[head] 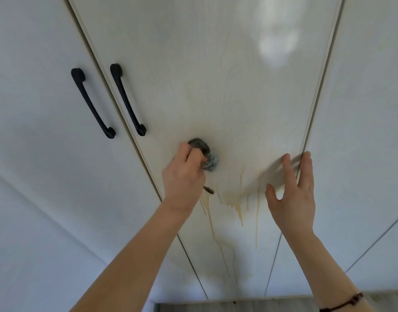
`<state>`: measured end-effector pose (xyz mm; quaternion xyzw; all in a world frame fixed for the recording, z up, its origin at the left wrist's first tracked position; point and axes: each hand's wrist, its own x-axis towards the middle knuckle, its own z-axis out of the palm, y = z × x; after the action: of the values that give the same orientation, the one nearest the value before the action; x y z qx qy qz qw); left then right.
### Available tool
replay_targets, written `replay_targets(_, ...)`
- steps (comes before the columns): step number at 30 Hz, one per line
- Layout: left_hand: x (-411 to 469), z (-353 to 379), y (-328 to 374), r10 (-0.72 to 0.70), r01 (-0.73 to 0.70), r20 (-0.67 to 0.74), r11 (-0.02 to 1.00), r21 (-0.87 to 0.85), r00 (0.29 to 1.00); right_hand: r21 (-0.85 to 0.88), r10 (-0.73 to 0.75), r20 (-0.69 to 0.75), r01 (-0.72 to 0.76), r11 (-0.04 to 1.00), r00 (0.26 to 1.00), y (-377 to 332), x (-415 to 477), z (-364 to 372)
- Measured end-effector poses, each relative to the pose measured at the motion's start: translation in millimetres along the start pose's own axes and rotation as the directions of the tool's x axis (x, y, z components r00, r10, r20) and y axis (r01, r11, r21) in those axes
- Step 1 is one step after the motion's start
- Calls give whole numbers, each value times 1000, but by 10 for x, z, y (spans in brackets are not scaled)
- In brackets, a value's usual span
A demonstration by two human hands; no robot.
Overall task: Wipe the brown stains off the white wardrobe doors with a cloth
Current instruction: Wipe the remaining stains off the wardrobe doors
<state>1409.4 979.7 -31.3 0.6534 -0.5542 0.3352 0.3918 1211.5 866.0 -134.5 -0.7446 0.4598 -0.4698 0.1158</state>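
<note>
Progress check, head view.

The centre wardrobe door (216, 64) carries the stains. A faint yellowish film (213, 113) spreads across the middle of the frame, which I judge to be smeared residue rather than a clean surface. Below it, distinct brown drips (239, 210) hang from a ragged edge at lower centre. Several thin runs (223, 255) trail down towards the bottom of the frame, and none of these looks wiped.

The grey cloth (207, 154) is bunched against the door just left of centre, at the left margin of the stained area. My left hand (184, 176) grips it with the fingers (194, 157) curled tight round the wad. A short tail of cloth (208, 190) pokes out beneath the hand.

My right hand (292, 194) holds nothing. Its fingers (289, 174) are straight and spread at the door's right edge, apparently bracing the panel. I cannot confirm firm contact.

The two black handles (92, 102) at upper left and the neighbouring doors show no brown marks from this angle.

Assessment: work is at an early to middle stage. The heaviest drips and all the long runs are left to clear, and the film above needs a further pass.
</note>
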Motion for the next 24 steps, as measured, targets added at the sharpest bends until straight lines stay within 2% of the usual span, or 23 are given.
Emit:
replay_targets(3, 704, -270, -102, -19, 11, -291, 1000, -30, 957, 5, -10, -10, 10, 1000, 1000, 11, 1, 0)
replay_targets(5, 988, -324, -140, -41, 21, -398, 998, -56, 917, 21, -8, -24, 8, 1000, 1000, -4, -5, 14)
replay_targets(7, 826, -189, -83, -21, 12, -346, 1000, -28, 938, 31, -11, -20, 12, 999, 1000, -12, 4, 10)
replay_targets(8, 571, -69, -37, 13, -10, -260, 1000, 13, 966, 36, -15, -17, 16, 999, 1000, -9, 6, 7)
replay_targets(10, -77, 185, 67, 76, -76, 4, 994, 79, 997, 35, -31, -7, 31, 999, 999, 16, 10, -26)
replay_targets(12, -528, 344, 136, 96, -119, 205, 988, 99, 974, 30, -46, 11, 46, 999, 999, 49, 9, -62)
replay_targets(13, -575, 376, 151, 88, -112, 235, 990, 90, 968, 25, -53, 19, 53, 998, 998, 68, 8, -84)
replay_targets(15, -354, 329, 157, 63, -77, 173, 994, 75, 983, 11, -71, 39, 70, 997, 997, 108, 12, -119)
replay_targets(17, 87, 152, 88, 45, -41, -56, 998, 55, 997, 2, -76, 41, 76, 997, 996, 133, 15, -131)
replay_targets(19, 572, -44, -59, 27, -22, -313, 1000, 19, 949, 13, -72, 30, 72, 997, 997, 149, 9, -96)
replay_targets(20, 724, -100, -114, 12, -10, -395, 1000, 8, 918, 23, -68, 22, 68, 997, 997, 145, 4, -74)
replay_targets(22, 705, -78, -89, -12, 19, -394, 1000, 14, 919, 41, -57, 6, 57, 998, 998, 124, -2, -35)
replay_targets(24, 281, 113, 48, 55, -36, -207, 995, 95, 977, 53, -60, 4, 60, 997, 998, 106, -3, -10)
